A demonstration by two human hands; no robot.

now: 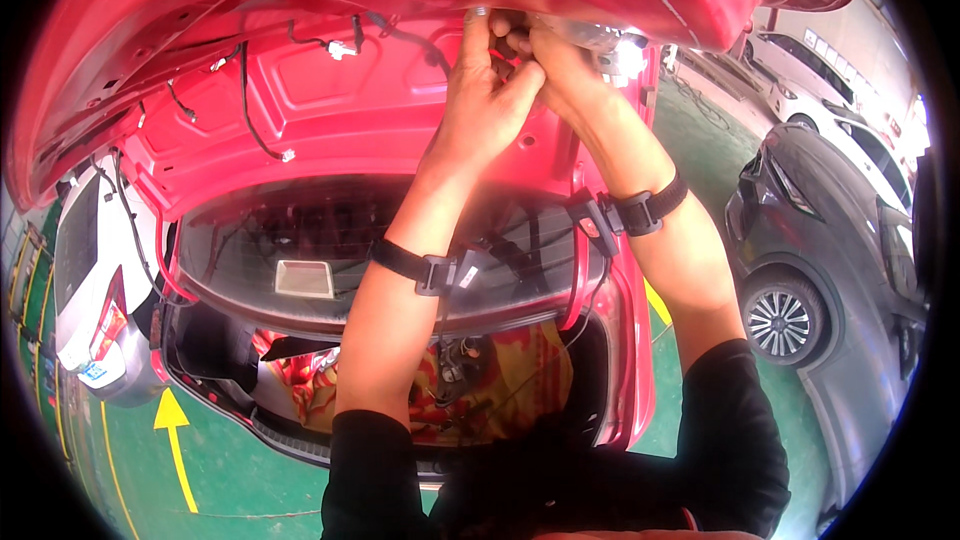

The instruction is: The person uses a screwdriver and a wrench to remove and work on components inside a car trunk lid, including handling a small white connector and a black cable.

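Note:
Both my arms reach up to the underside of a raised red trunk lid (330, 135). My left hand (487, 100) has its index finger stretched up against the lid's edge and its thumb pointing toward the other hand; its remaining fingers curl inward. Close beside it, my right hand (558, 65) is closed, with bent fingertips meeting the left ones at a dark gap. Whatever lies between the fingers is too hidden to make out. A clear, shiny lamp-like part (590, 35) sits in the lid right behind my right hand. Loose wires with a white connector (340, 50) hang from the lid.
Below is the rear window (370, 240), then the open trunk with a red and yellow patterned cloth (520, 390) inside. A white car (100, 290) stands to the left, a dark grey car (830, 240) to the right. The floor (230, 460) is green with yellow markings.

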